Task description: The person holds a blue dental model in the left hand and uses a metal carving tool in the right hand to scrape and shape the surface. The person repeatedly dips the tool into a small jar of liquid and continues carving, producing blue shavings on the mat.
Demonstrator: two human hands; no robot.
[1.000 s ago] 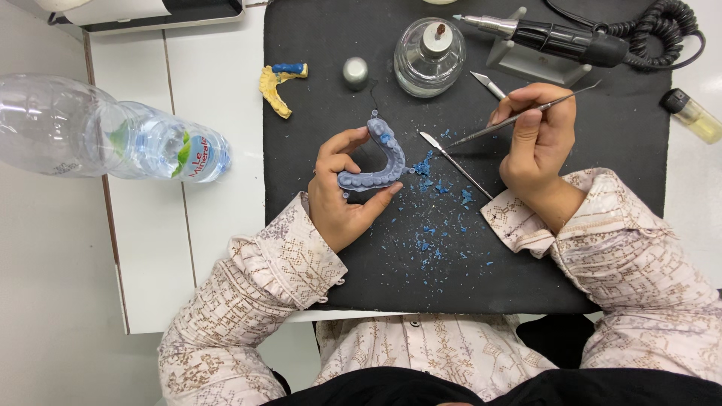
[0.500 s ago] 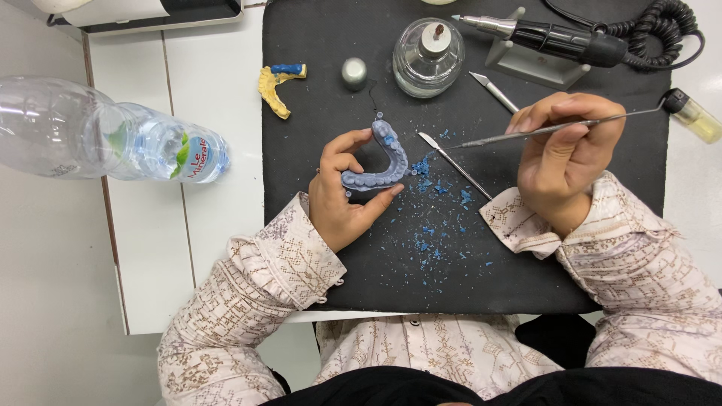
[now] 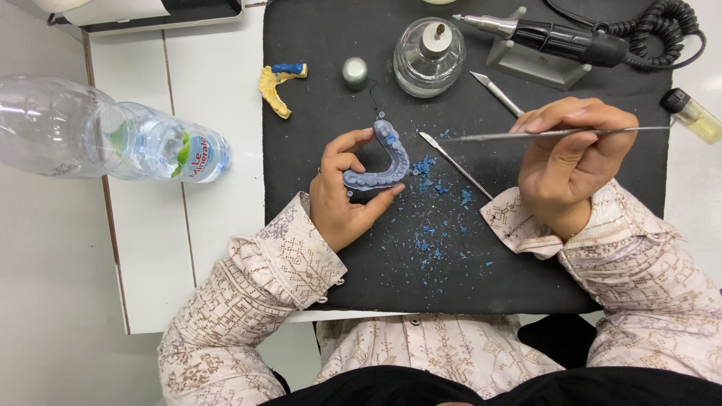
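My left hand (image 3: pixel 342 195) grips a blue horseshoe-shaped dental wax arch (image 3: pixel 383 162) over a black mat (image 3: pixel 323 105). My right hand (image 3: pixel 568 162) holds a thin metal carving tool (image 3: pixel 489 136) level, its tip pointing left toward the arch and stopping a little short of it. Blue wax shavings (image 3: pixel 436 225) lie scattered on the mat between and below my hands.
A second metal tool (image 3: pixel 455 164) and a small knife (image 3: pixel 496 92) lie on the mat. A glass spirit lamp (image 3: pixel 429 56), a metal cap (image 3: pixel 354 72), a yellow-and-blue wax piece (image 3: pixel 278 86) and a handpiece on its stand (image 3: pixel 560 41) sit at the back. A plastic bottle (image 3: pixel 105 139) lies left; a lighter (image 3: pixel 693 115) right.
My right hand has moved right and turned the carving tool from slanted to level, away from the arch. My left hand keeps holding the arch, with only slight movement.
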